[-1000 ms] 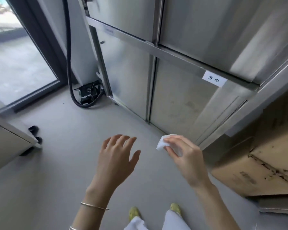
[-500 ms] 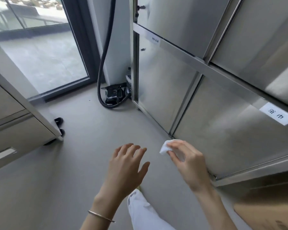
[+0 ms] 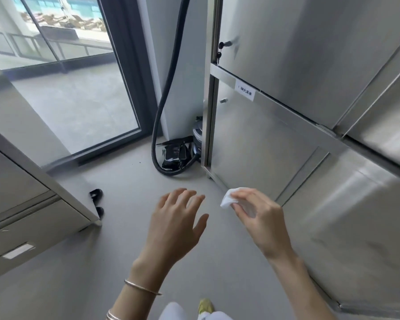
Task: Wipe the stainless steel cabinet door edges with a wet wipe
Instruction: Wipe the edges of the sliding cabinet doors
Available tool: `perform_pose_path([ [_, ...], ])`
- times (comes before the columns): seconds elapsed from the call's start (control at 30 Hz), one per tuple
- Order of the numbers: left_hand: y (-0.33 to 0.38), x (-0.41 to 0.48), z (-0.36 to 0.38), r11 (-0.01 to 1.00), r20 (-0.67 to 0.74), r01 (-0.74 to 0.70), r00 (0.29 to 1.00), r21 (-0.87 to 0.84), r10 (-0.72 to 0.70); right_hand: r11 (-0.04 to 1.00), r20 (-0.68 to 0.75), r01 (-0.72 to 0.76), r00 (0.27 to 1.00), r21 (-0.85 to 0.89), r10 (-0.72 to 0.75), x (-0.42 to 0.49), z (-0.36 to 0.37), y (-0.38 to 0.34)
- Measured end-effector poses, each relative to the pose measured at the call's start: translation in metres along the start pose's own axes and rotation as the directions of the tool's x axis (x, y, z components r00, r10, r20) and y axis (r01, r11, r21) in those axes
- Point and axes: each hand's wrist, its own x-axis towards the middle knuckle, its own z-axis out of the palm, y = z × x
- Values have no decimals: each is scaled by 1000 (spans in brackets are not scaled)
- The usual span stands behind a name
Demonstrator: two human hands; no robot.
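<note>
- Head view shows the right hand (image 3: 261, 218) pinching a white wipe (image 3: 228, 199) between the thumb and the fingertips. The wipe sticks out from the hand to the upper left.
- The left hand (image 3: 178, 222) is open with the fingers spread and holds nothing. It hovers over the floor (image 3: 125, 192), beside the right hand and farther from the steel.
- The cabinet (image 3: 286, 54) stands ahead and to the right. Its lower door (image 3: 259, 144) is just beyond the wipe, and the wipe seems not to touch the steel yet.
- The nearest edge is the seam (image 3: 303, 176) between the two lower doors. Its foot lies to the right of the wipe and a little beyond it. Its long axis is upright; in the picture it slants from near the right hand up toward the rail (image 3: 298, 116).
- The right hand is clearly the nearer one. The next move probably needs the wipe brought rightward onto the seam and then drawn upward along it.
- The cabinet's left edge, beside the hose (image 3: 162, 100), is well apart from both hands.
</note>
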Motion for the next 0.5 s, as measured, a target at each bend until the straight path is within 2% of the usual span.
perform_pose_path([
  [0.23,-50,57,24,998,76,-50,996,-28,52,993,-5,-107,994,-44,107,44,37,19],
  [0.37,-88,103,35,990,93,-130,987,-52,134,982,-71,-169,984,-83,163,82,62,22],
  [0.5,-133,163,32,964,47,-253,965,-78,257,970,-204,-213,961,-119,186,132,86,14],
])
